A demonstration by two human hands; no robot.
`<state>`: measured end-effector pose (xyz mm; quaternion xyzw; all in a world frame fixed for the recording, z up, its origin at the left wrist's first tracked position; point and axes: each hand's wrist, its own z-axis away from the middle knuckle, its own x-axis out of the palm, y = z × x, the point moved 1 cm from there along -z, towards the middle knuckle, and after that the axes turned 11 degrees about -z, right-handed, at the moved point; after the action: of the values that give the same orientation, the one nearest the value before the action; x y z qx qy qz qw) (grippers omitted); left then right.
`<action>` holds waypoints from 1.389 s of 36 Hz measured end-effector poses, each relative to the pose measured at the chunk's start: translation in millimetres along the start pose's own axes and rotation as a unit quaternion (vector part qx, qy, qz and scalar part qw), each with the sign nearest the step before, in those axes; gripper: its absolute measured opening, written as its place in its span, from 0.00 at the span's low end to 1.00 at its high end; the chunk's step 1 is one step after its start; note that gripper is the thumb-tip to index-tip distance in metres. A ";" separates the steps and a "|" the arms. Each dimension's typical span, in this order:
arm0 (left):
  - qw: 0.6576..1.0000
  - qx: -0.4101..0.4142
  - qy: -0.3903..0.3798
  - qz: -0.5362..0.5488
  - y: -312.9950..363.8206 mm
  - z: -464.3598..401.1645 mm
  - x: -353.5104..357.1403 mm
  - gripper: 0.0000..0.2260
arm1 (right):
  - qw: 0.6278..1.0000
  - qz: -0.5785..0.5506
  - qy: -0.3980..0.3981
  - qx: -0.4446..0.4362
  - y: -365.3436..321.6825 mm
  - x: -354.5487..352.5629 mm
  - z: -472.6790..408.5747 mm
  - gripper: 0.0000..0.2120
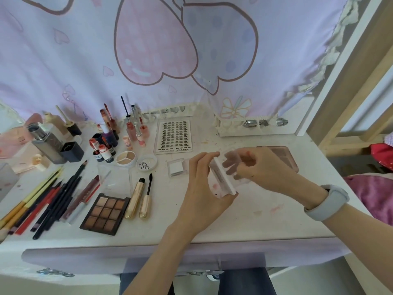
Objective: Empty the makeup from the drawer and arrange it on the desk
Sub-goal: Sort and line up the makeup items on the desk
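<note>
Left hand (pixel 202 188) nearest, fingers and thumb clamping clear compact (pixel 223 177) above worktop (pixel 265 213); long axis runs 11-to-5 o'clock. Right hand (pixel 261 167) at compact's 3 o'clock, fingers curled on its clear lid. Free spot, likely, at 12 o'clock

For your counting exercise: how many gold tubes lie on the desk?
2: both lie side by side right of the brown eyeshadow palette, the larger gold tube left, the smaller gold tube right.
</note>
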<state>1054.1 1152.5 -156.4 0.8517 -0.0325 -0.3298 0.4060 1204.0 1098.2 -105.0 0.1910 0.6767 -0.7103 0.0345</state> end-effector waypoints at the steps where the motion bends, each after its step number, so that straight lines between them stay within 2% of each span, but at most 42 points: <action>1: 1.000 0.000 -0.004 0.005 0.4 0.8 -2.0 0.40 | 0.999 -0.048 -0.008 0.010 1.4 -3.1 -0.9 0.15; 4: 0.999 -0.031 -0.024 0.033 1.9 3.7 -7.3 0.41 | 0.994 -0.097 -0.035 0.021 3.2 -8.2 -1.6 0.15; 7: 0.996 -0.068 -0.045 0.033 -1.1 7.6 -15.6 0.44 | 0.993 -0.108 -0.020 0.048 9.8 -6.7 -3.2 0.16; 11: 0.990 -0.069 -0.056 -0.111 -9.1 13.1 -34.1 0.39 | 0.981 -0.170 0.015 0.093 21.8 -4.1 -3.6 0.14; 16: 0.951 -0.087 -0.100 -0.280 -18.3 20.0 -51.9 0.42 | 0.965 -0.228 0.030 0.124 32.8 2.3 1.1 0.16; 21: 0.918 -0.099 -0.124 -0.364 -19.3 25.3 -57.0 0.40 | 0.949 -0.280 0.021 0.141 35.2 13.6 1.9 0.18; 24: 0.905 -0.103 -0.130 -0.391 -16.1 28.8 -56.4 0.36 | 0.946 -0.289 0.024 0.142 35.0 22.1 -0.7 0.19; 29: 0.920 -0.055 -0.111 -0.371 -7.3 39.9 -49.0 0.27 | 0.971 -0.201 0.035 0.124 34.6 41.5 -8.2 0.23; 32: 0.925 -0.040 -0.088 -0.368 -6.8 44.7 -45.7 0.24 | 0.997 -0.012 0.060 0.045 32.7 47.1 -9.2 0.20; 34: 0.927 -0.040 -0.074 -0.365 -6.2 44.6 -44.1 0.22 | 0.989 0.116 0.086 -0.031 32.5 46.1 -7.2 0.18; 36: 0.926 -0.033 -0.068 -0.369 -4.9 42.9 -41.1 0.21 | 0.972 0.191 0.105 -0.091 32.6 42.6 -3.7 0.17; 40: 0.932 0.010 -0.064 -0.356 5.5 34.2 -25.6 0.19 | 0.935 0.284 0.165 -0.136 37.4 14.4 -1.5 0.12; 42: 0.935 0.041 -0.067 -0.346 15.0 26.2 -13.6 0.18 | 0.908 0.346 0.209 -0.111 43.6 -9.7 -4.7 0.11; 44: 0.934 0.074 -0.072 -0.342 25.3 17.2 1.8 0.18 | 0.898 0.379 0.221 -0.030 52.4 -32.3 -9.2 0.15; 47: 0.938 0.101 -0.090 -0.319 38.6 6.7 28.3 0.18 | 0.899 0.379 0.183 0.118 65.0 -51.2 -15.5 0.27; 50: 0.948 0.095 -0.126 -0.275 45.8 -1.0 51.8 0.19 | 0.890 0.400 0.135 0.171 72.8 -58.4 -21.0 0.35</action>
<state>1104.8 1105.8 -151.0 0.8138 0.1209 -0.5286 0.2090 1285.1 1100.5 -155.7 0.5426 0.4093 -0.7083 0.1907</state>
